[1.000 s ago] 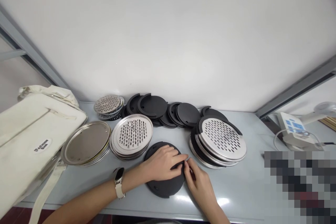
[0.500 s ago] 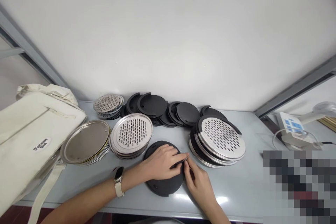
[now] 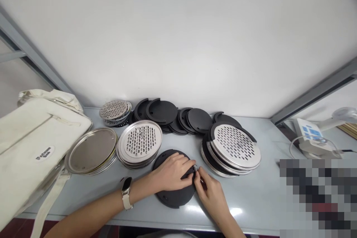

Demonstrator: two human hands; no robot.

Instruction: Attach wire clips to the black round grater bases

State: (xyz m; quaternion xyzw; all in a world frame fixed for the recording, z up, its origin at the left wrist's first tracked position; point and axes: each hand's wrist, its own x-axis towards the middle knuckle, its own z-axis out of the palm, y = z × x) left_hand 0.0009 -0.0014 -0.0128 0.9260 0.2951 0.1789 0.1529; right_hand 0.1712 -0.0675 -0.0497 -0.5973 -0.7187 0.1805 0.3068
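A black round disc (image 3: 178, 198) with small holes lies on the table in front of me. Pressed across its top is my left hand (image 3: 174, 173), fingers bent and closed against the disc, the thumb and index fingertip near its right edge. My right hand (image 3: 208, 186) pinches at that same edge, holding a small shiny metal piece (image 3: 195, 167) between thumb and fingers. Most of this piece is hidden by the fingertips, so its exact kind cannot be told.
Perforated metal discs (image 3: 141, 141) are stacked behind my left hand, plain metal discs (image 3: 92, 150) farther left. Another perforated stack (image 3: 235, 147) stands at right. Black discs (image 3: 199, 121) lie along the wall. A cream bag (image 3: 36, 134) occupies the left; a white device (image 3: 312, 134) sits right.
My left index finger has drawn back slightly, so the small metal piece now shows at the disc's edge. Both hands otherwise stay in place, and the disc has not moved noticeably.
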